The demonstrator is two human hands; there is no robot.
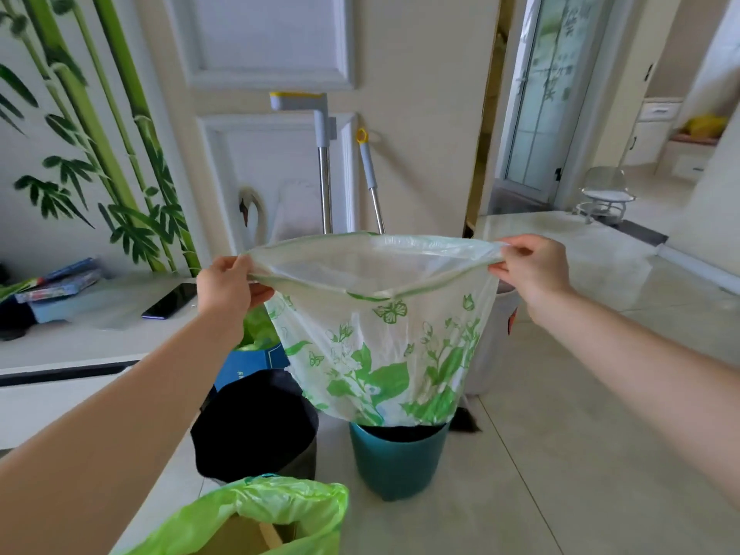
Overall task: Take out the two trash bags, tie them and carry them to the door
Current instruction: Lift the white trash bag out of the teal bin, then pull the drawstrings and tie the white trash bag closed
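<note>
A translucent white trash bag [380,346] printed with green flowers and butterflies hangs stretched wide open above a teal bin [396,462]; its bottom still reaches into the bin's mouth. My left hand [228,286] pinches the bag's rim on the left and my right hand [532,270] pinches it on the right. A second, plain green trash bag [280,510] stands open at the bottom of the view with cardboard inside. Behind everything stands a cream panelled door [276,114].
A bin lined with a black bag [256,426] stands left of the teal bin, with a blue box [248,364] behind it. Two mop handles [326,174] lean on the door. A white bin [496,342] stands to the right. A low white cabinet [80,346] holds a phone [170,300].
</note>
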